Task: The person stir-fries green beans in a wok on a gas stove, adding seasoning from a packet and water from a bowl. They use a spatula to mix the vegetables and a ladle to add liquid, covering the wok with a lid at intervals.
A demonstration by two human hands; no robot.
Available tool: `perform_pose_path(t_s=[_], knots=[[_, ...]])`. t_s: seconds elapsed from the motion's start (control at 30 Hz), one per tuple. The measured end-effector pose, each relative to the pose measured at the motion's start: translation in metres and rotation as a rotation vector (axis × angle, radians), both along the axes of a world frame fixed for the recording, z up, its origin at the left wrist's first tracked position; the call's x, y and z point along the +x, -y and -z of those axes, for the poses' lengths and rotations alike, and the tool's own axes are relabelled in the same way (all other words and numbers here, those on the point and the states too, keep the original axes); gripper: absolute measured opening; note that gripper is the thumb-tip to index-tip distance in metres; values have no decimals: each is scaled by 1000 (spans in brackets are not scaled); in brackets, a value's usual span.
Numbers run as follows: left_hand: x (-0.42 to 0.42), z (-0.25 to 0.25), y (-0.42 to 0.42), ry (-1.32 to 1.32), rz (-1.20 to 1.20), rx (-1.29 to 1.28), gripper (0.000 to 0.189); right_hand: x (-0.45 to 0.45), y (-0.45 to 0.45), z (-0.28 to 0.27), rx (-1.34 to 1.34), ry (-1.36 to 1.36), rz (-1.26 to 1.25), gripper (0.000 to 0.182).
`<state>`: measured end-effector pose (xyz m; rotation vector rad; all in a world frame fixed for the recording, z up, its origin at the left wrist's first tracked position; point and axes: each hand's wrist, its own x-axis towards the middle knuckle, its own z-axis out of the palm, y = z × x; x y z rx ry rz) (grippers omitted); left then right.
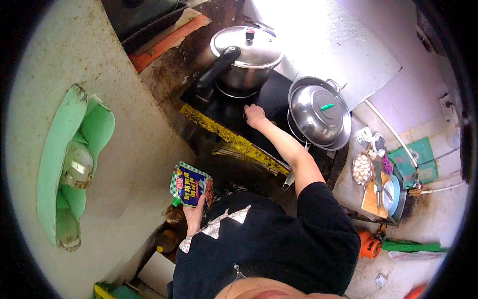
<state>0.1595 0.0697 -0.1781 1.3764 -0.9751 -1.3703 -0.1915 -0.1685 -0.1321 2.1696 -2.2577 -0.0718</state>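
Note:
My left hand point(195, 215) grips the lower edge of a printed plastic seasoning pouch point(190, 187) with a green check border, held at my left side. My right arm reaches forward over a black stove top point(272, 89). The fingers of my right hand point(255, 115) are curled low at its surface, by a small dark thing; whether they hold it is unclear. Beyond that hand stands a lidded steel pressure cooker point(244, 80), its black handle point(220, 67) pointing left. To the right sits a steel wok point(345, 130) under a domed lid point(317, 116) with a green knob.
A yellow, stained strip point(231, 134) edges the stove. On the right, a table point(345, 179) bears a bowl of garlic point(362, 169), a cutting board point(369, 203), a knife point(378, 179) and a blue plate point(390, 194). Bottles point(168, 239) stand below my left hand. A green rack point(56, 157) hangs on the left wall.

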Motion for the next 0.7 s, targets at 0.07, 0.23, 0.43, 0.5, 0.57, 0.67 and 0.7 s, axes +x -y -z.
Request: perform_pose_path(t_s=[0.07,0.23,0.43,0.5,0.57,0.67,0.7], knots=[[-1,0,0,-7,-5,-7,43,-4,0,2,-3,-18,-34,31],[-2,2,-3,6,-16,-34,42,-7,0,6,-14,-22,-70,31],[-1,10,-4,4,-31,-3,38,-8,0,7,-26,-32,-92,28],[0,8,-5,34,-19,3,39,-9,0,6,-5,-49,-147,28],[0,6,-5,39,-18,-1,40,-9,0,3,6,-65,-198,28],[-2,4,-7,13,-20,-15,41,-10,-2,1,12,-93,-243,27],[-3,1,-7,8,-17,-13,41,-11,-1,1,17,-101,-242,27]])
